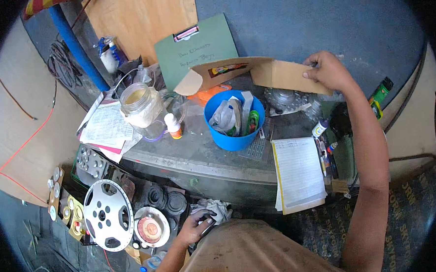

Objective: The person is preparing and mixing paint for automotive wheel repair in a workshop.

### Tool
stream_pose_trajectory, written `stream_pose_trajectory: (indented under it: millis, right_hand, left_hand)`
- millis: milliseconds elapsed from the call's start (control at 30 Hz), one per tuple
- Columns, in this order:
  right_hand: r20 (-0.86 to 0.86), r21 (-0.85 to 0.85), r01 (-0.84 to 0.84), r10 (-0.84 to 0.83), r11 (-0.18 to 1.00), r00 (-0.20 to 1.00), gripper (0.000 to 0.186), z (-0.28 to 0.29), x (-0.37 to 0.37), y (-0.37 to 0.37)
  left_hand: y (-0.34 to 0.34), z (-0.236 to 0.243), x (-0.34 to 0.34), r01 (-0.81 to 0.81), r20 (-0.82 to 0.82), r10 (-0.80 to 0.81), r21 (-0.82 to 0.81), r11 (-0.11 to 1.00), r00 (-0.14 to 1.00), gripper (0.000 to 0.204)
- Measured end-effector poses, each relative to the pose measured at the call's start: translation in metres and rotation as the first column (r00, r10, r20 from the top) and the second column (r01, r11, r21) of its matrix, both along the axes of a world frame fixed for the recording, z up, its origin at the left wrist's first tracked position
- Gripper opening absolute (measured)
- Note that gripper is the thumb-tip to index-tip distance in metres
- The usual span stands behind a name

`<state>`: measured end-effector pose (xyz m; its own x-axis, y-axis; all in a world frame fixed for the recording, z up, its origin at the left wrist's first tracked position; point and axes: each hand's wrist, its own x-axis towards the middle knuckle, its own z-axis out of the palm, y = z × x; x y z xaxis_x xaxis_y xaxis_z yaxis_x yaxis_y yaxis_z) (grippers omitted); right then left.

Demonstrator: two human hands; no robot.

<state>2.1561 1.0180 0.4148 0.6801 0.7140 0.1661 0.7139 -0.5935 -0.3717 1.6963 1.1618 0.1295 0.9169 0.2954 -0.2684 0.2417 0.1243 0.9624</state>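
Note:
My right hand [325, 72] grips the far end of a folded brown cardboard piece [284, 73], which stands bent across the back of the bench, with a small cutout in its middle section. Behind it leans a green clipboard [198, 41]. Below the cardboard sit a blue bucket [223, 143] holding bags and small items, an orange object [201, 95] and crumpled clear plastic [282, 98]. My left hand [198, 228] is low, beside a white crumpled cloth [217, 208], its fingers closed round a small dark object too unclear to name.
A cloudy jar [140, 105], white bottle [173, 123] and papers [101, 125] occupy the bench's left. A notebook [299, 176], markers [320, 128] and a green tool [381, 93] lie right. Lower left are a silver wheel-like disc [105, 196], dishes, dark round parts and red cables. A blue pipe [75, 45] rises behind.

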Motion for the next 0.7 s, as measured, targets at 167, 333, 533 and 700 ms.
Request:
stream_pose_trajectory:
  millis: [167, 333, 533, 700]
  right_hand:
    - [0.134, 0.012, -0.024, 0.022, 1.000, 0.991, 0.029, 0.001, -0.002, 0.002]
    - [0.144, -0.012, -0.047, 0.049, 0.999, 0.988, 0.031, 0.005, 0.006, 0.002]
    - [0.058, -0.006, 0.002, -0.002, 1.000, 0.998, 0.035, 0.008, 0.017, 0.002]
    - [0.155, -0.027, -0.049, 0.053, 0.998, 0.987, 0.034, 0.013, 0.018, 0.005]
  left_hand:
    - [0.001, -0.002, 0.000, -0.003, -0.006, 0.003, 0.028, 1.000, 1.000, 0.018]
    - [0.000, -0.006, -0.001, 0.021, 0.026, -0.022, 0.018, 1.000, 0.999, 0.017]
    - [-0.009, -0.011, 0.004, -0.048, -0.009, 0.049, 0.010, 0.999, 0.999, 0.017]
    - [-0.012, -0.010, 0.003, -0.085, -0.029, 0.083, -0.088, 0.992, 0.996, 0.019]
